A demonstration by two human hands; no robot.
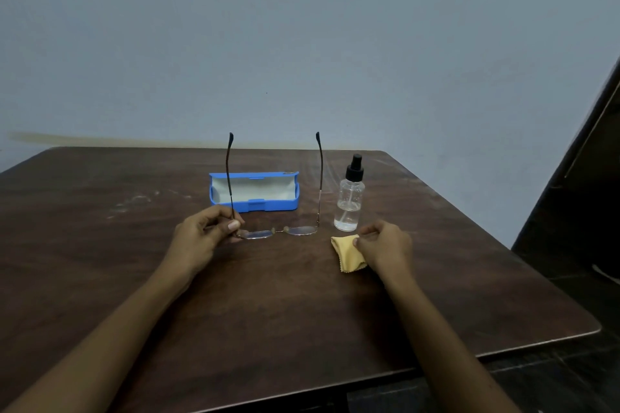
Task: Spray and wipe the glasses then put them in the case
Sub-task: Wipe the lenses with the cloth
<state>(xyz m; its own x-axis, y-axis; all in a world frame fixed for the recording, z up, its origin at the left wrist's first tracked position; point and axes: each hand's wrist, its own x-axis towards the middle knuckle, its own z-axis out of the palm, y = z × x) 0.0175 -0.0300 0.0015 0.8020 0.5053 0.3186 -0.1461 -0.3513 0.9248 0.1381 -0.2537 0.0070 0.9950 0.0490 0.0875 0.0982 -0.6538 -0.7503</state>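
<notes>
Head view: one pair of glasses (278,231) pinched at its corner by the left hand (204,231); right hand (384,243) grips one yellow cloth (349,253). One open blue case (254,191), one spray bottle (350,198) behind, on the table (302,312).

We see a blue case (254,191) with pale lining, and right of it a clear bottle (349,204) with a black cap; the cloth (349,253) is yellow, the worktop (268,295) dark brown wood-grain.

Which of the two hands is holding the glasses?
The left hand: it pinches the glasses at one corner, while the right hand holds the yellow cloth.
</notes>
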